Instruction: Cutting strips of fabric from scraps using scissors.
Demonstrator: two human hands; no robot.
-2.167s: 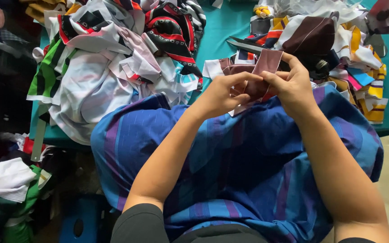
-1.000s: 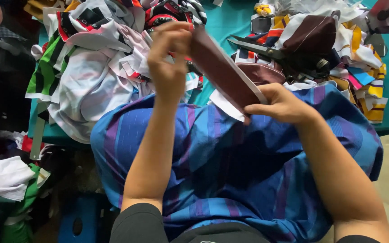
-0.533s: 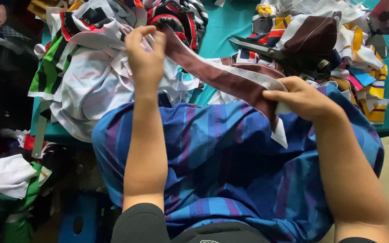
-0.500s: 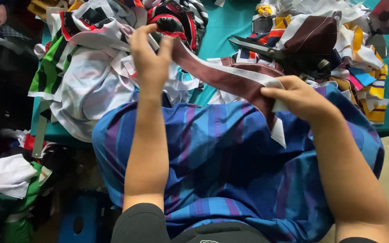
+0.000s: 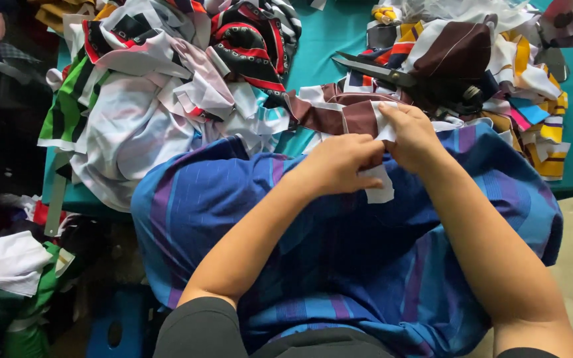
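Centrally, a maroon fabric strip (image 5: 329, 118) with a white end lay gathered between both hands above the blue striped cloth (image 5: 339, 265) that covered the lap. The left hand (image 5: 339, 162) was clenched on the strip's white tail, which hung just below the fingers, and the right hand (image 5: 411, 132) pinched the same strip beside it, the two hands touching. Just beyond the grip, black scissors (image 5: 376, 69) rested on the teal table (image 5: 326, 33), their handles lost under a dark brown piece (image 5: 455, 50) and a heap of yellow and white scraps (image 5: 532, 99). Farther left of the hands, a large pile of striped fabric pieces (image 5: 154, 86) crowded the tabletop and spilled over its near edge. How far the strip ran under that pile could not be made out. Bare table showed only in a narrow band past the grip. Left of the lap, more cloth bundles (image 5: 8, 265) lay low and dim.
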